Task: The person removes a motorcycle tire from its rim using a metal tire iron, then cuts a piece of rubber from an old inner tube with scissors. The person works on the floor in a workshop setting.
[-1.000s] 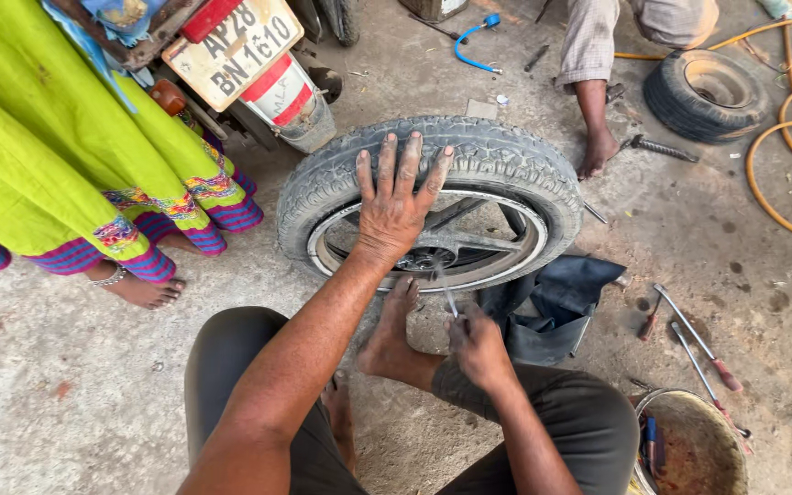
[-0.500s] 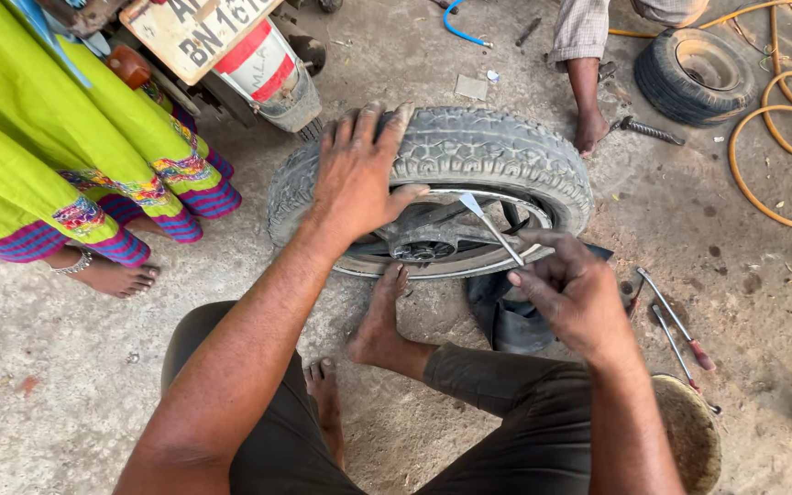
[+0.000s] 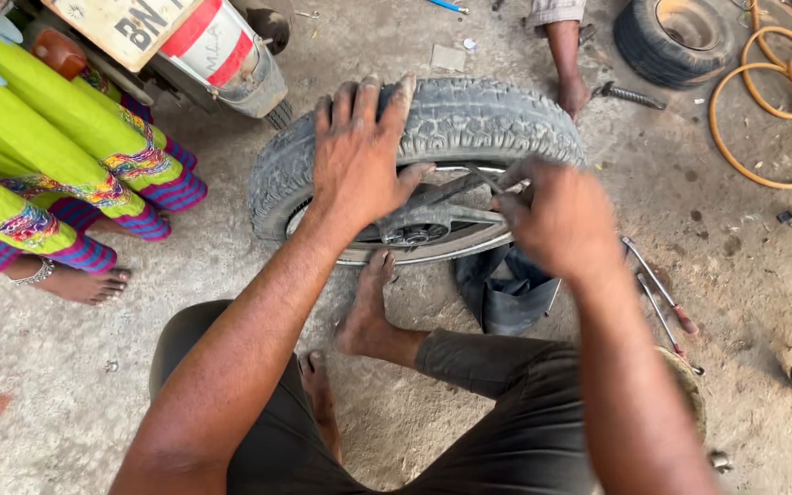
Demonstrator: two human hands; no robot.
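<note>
While I sit low on the ground with my knees bent, my own bare foot (image 3: pixel 366 316) is pressed against the near edge of the wheel, just below my left hand, and I think it keeps the wheel from sliding. My left hand (image 3: pixel 359 156) lies flat and open on the top of the tyre (image 3: pixel 469 115), fingers spread over the tread, pressing down and not gripping anything. My right hand (image 3: pixel 556 220) is to the right of it, closed around a thin metal tool (image 3: pixel 486 176) whose tip goes between the tyre and the rim (image 3: pixel 414 249); the hand is a little blurred, so I cannot tell exactly how the tool sits. Just under my right hand a black inner tube (image 3: pixel 506 293) lies folded on the ground, outside the tyre, so I judge the tube is already out, while the tyre itself is on the rim and the work at the bead is not finished. Right of my right hand two long tyre levers (image 3: pixel 657 293) lie unused. Left of my left hand stands a person in bright green clothes (image 3: pixel 57 156). Farther, beyond both hands, I see another person's foot (image 3: pixel 572 92), a small spare tyre (image 3: pixel 680 37) and an orange hose (image 3: pixel 767 101).
</note>
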